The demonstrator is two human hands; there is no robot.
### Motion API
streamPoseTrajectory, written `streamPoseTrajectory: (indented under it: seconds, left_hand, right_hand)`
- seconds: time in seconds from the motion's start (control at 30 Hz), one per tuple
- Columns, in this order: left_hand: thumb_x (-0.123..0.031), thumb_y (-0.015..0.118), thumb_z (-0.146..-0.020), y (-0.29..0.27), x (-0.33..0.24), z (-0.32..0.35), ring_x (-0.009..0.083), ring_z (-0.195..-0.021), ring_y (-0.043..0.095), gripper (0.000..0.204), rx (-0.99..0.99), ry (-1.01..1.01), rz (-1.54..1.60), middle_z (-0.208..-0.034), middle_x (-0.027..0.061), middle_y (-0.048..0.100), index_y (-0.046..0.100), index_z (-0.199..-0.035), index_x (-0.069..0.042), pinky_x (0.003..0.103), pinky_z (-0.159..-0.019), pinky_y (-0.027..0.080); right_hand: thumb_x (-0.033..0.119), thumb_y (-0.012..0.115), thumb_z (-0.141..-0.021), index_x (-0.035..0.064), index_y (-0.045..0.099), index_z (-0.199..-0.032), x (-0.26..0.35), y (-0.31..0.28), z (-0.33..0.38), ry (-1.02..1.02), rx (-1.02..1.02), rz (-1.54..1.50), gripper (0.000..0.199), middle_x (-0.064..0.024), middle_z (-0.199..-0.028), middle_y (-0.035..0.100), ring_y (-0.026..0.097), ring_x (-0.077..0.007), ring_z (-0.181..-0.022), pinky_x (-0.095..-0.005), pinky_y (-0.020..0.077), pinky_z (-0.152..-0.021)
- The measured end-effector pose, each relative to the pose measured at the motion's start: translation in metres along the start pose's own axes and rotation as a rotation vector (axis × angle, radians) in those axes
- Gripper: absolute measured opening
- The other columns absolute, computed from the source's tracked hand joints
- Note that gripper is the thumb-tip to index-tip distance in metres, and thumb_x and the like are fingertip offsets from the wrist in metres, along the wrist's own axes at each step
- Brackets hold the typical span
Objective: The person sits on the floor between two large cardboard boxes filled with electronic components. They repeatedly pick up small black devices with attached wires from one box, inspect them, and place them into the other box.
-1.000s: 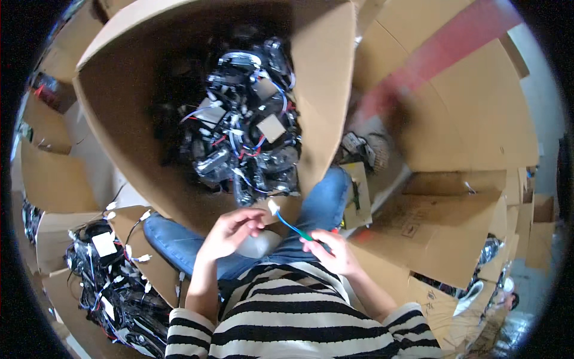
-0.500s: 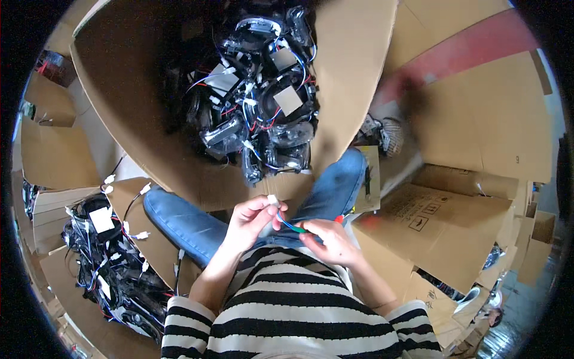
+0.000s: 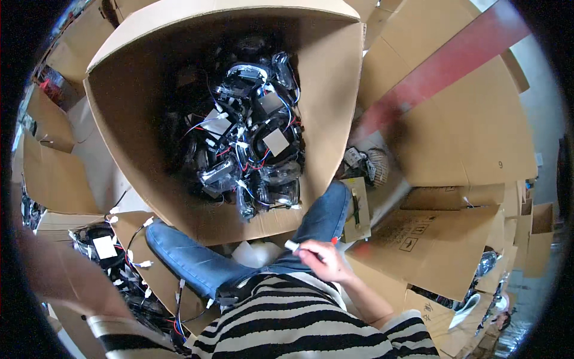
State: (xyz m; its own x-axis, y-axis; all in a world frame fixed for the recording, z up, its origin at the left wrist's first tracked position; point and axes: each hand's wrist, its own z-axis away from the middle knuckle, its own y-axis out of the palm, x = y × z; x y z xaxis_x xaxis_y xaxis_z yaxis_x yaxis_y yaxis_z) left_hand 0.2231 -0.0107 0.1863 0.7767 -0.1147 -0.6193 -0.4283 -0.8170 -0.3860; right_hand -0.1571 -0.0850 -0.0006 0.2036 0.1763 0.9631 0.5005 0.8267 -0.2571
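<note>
The right hand [image 3: 323,262] grips 1 white-tipped pen [image 3: 297,248], its long axis pointing up-left toward 1 big cardboard box [image 3: 326,119] of black wired parts [image 3: 251,149]. The left hand is out of sight.

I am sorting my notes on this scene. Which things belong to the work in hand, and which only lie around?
In the work:
- right hand, closed on a thin white-tipped tool
- left hand, out of view; only the raised forearm shows

Lying around:
- big cardboard box of black wired parts
- smaller box of wired parts
- flat cartons
</note>
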Motion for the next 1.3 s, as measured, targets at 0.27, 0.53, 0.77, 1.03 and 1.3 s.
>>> streamPoseTrajectory:
  seconds: [0.27,0.53,0.77,1.03,1.3]
  left_hand:
    - [-0.040,0.042,-0.082,-0.040,0.070,-0.042,0.0177,-0.072,0.053,0.041,0.123,-0.098,-0.480,-0.082,0.0101,0.054,0.053,-0.084,-0.001,0.029,-0.058,0.043]
    - [-0.036,0.044,-0.083,-0.107,0.061,-0.034,0.0172,-0.067,0.053,0.039,-0.064,-0.086,-0.544,-0.083,0.0115,0.056,0.053,-0.088,0.001,0.026,-0.053,0.044]
    - [-0.033,0.046,-0.083,-0.112,-0.022,-0.013,0.0168,-0.063,0.054,0.038,-0.249,-0.032,-0.057,-0.084,0.0127,0.057,0.052,-0.091,0.003,0.023,-0.048,0.044]
    - [-0.030,0.048,-0.083,0.143,0.023,0.148,0.0164,-0.059,0.054,0.037,0.318,-1.010,1.101,-0.085,0.0140,0.058,0.051,-0.095,0.005,0.021,-0.042,0.045]
    - [-0.050,0.051,-0.075,0.287,0.121,0.277,0.0175,-0.066,0.045,0.043,-0.019,-1.719,0.737,-0.063,0.0041,0.048,0.051,-0.075,-0.006,0.034,-0.063,0.035]
  right_hand:
    - [0.006,0.045,-0.082,-0.0023,0.055,-0.080,-0.005,-0.025,0.008,0.100,-0.224,-0.007,0.014,-0.0043,-0.062,0.053,0.049,-0.0090,-0.056,-0.0219,0.0389,-0.052]
    - [0.014,0.048,-0.081,-0.0010,0.057,-0.085,-0.015,-0.004,0.010,0.162,-0.122,0.018,0.017,-0.0100,-0.067,0.056,0.055,-0.0157,-0.058,-0.0269,0.0426,-0.054]
    - [0.012,0.047,-0.082,-0.0009,0.054,-0.085,-0.012,0.010,0.010,0.111,-0.106,0.000,0.015,-0.0039,-0.061,0.053,0.049,-0.0096,-0.055,-0.0229,0.0389,-0.050]
    - [0.006,0.047,-0.080,0.0005,0.051,-0.082,-0.031,-0.003,0.027,0.059,-0.135,-0.058,0.007,-0.0050,-0.066,0.053,0.049,-0.0105,-0.057,-0.0233,0.0383,-0.052]
    - [0.005,0.049,-0.078,-0.0018,0.053,-0.083,-0.047,0.009,0.025,0.141,-0.025,0.018,0.009,-0.0089,-0.068,0.055,0.054,-0.0150,-0.058,-0.0265,0.0418,-0.052]
